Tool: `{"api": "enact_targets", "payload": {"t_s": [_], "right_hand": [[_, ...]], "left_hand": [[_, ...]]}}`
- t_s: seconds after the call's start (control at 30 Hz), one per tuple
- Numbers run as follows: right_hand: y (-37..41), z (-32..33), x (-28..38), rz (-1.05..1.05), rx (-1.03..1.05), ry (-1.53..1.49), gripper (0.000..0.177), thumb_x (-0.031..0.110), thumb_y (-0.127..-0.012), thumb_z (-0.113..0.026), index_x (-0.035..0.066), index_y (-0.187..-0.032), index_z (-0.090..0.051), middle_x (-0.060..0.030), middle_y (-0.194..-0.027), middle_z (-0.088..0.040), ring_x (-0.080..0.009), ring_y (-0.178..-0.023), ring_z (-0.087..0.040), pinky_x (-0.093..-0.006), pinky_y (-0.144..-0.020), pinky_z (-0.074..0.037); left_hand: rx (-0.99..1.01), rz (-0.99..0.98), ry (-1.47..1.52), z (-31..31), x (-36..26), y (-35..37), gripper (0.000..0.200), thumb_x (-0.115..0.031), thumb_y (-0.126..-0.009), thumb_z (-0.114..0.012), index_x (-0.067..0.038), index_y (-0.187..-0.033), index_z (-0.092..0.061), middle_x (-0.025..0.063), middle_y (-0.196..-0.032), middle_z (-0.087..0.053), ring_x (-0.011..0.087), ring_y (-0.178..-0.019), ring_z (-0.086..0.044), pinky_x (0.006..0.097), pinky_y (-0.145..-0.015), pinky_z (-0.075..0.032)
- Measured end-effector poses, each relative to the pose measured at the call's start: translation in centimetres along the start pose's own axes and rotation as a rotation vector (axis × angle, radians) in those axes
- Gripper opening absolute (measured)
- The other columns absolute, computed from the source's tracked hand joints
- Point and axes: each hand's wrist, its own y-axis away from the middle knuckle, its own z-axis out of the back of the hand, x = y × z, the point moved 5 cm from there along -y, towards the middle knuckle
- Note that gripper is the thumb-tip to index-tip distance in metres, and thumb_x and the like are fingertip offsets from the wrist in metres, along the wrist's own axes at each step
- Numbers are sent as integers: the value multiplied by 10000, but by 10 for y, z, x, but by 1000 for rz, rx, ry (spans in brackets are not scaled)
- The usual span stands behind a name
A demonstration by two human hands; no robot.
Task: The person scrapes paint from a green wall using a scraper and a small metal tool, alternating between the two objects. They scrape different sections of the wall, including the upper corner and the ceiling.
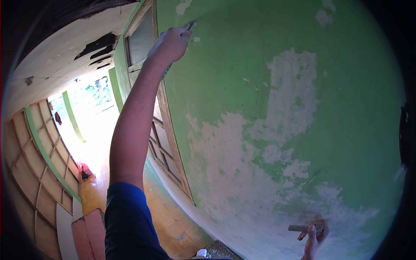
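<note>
My left hand [170, 44] is raised high against the green wall [242, 65], closed around a small scraper [190, 25] whose tip touches the paint near the top. My left arm, in a blue sleeve, runs up from the bottom of the view. Low at the right, my right hand [313, 238] grips a short wooden stick [301, 228], held level close to the wall. The wall has large patches [229, 173] where green paint is gone and pale plaster shows.
A wooden door with glass panes [162, 138] stands left of the wall. A corridor with a yellowish floor [169, 216] runs toward bright daylight. Wooden panelling [34, 164] lines the far left. Something red [83, 169] lies on the floor. The ceiling is cracked.
</note>
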Motion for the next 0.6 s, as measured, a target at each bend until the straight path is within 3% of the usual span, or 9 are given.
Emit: {"api": "enact_targets", "payload": {"t_s": [0.07,0.13,0.2,0.27,0.43,0.5,0.6], "right_hand": [[-1,-1,-4,154,-25,4,344,254,-837,-617,-6,-965,-430,-80,-642,-469,-173,-394,-468,-307,-354,-422],[0,4,-6,160,12,1,325,258,-835,-620,-5,-908,-444,-77,-627,-464,-172,-398,-475,-307,-360,-425],[-1,0,-1,167,51,-5,315,262,-833,-623,-4,-852,-457,-75,-613,-459,-172,-402,-482,-308,-366,-428],[-1,1,1,140,10,-62,335,270,-804,-659,-17,-777,-487,-66,-559,-493,-149,-427,-519,-278,-387,-441],[-1,3,0,131,42,-80,332,267,-804,-658,-17,-753,-494,-65,-568,-498,-146,-433,-522,-275,-393,-443],[-2,3,1,133,54,-80,329,264,-803,-659,-17,-749,-498,-65,-567,-498,-146,-435,-523,-275,-395,-443],[-1,3,-1,117,74,-80,314,250,-796,-665,-16,-753,-504,-65,-568,-499,-147,-438,-525,-275,-399,-443]], "left_hand": [[53,14,27,2,-1,-5,407,-309,-897,-422,-126,-1254,-490,213,-901,-619,332,-862,-603,398,-798,-439],[113,34,56,-2,0,-3,409,-308,-896,-421,-125,-1255,-489,213,-890,-618,329,-858,-601,400,-793,-438],[12,-38,33,-2,-4,2,407,-309,-895,-421,-121,-1249,-493,222,-906,-613,334,-879,-599,395,-803,-435],[45,-21,2,-1,-11,9,409,-312,-892,-425,-119,-1245,-496,222,-907,-613,337,-876,-599,391,-803,-436],[5,-98,-25,-10,-2,-8,412,-323,-884,-437,-115,-1233,-508,220,-888,-614,331,-853,-604,378,-797,-439],[46,49,28,-5,0,-11,414,-326,-881,-441,-114,-1230,-511,220,-892,-618,324,-854,-607,377,-798,-440],[87,103,107,-7,4,-11,411,-324,-884,-441,-119,-1234,-509,212,-886,-623,315,-848,-610,368,-799,-441]]}}
